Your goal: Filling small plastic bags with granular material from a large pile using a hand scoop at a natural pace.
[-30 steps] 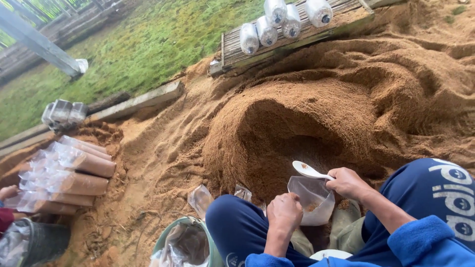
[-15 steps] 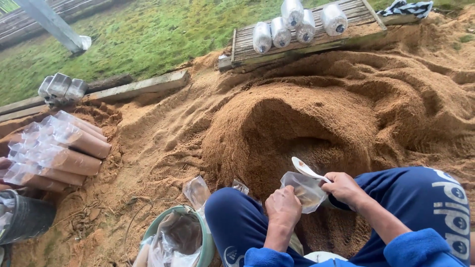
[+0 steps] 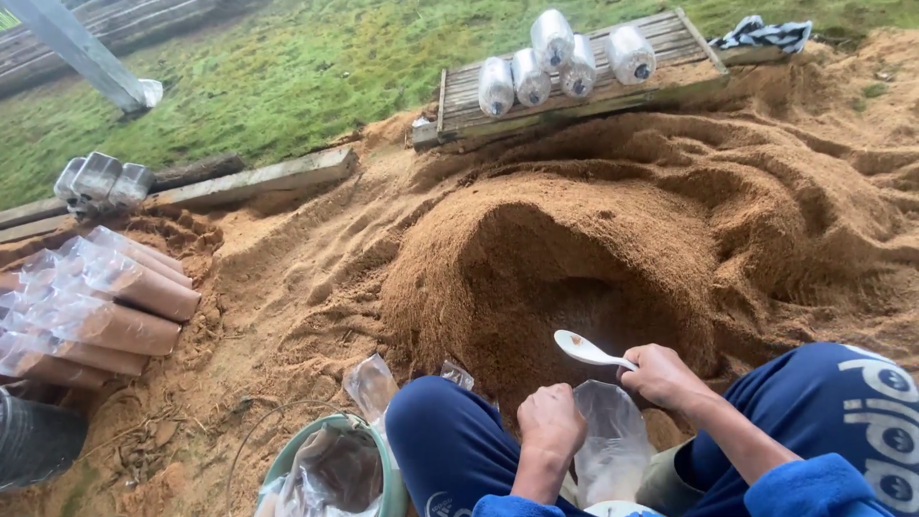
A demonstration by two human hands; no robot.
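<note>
My left hand [image 3: 550, 422] grips the rim of a clear plastic bag [image 3: 611, 450] held upright between my knees, which are in blue trousers. My right hand [image 3: 662, 375] holds a white plastic spoon [image 3: 586, 349] by its handle, its bowl pointing left just above the bag's mouth. Directly in front of both hands rises a big mound of brown sawdust [image 3: 574, 249] with a scooped hollow in its near face.
A stack of filled clear bags [image 3: 96, 306] lies at the left. A green bucket [image 3: 337, 469] with loose plastic bags stands by my left knee. Several packed bags [image 3: 565, 62] rest on a wooden pallet [image 3: 459, 96] behind the mound. Grass lies beyond.
The view has tilted up slightly. My right hand has lifted the spoon from the bag's mouth toward the mound; my left hand keeps its grip on the bag.
</note>
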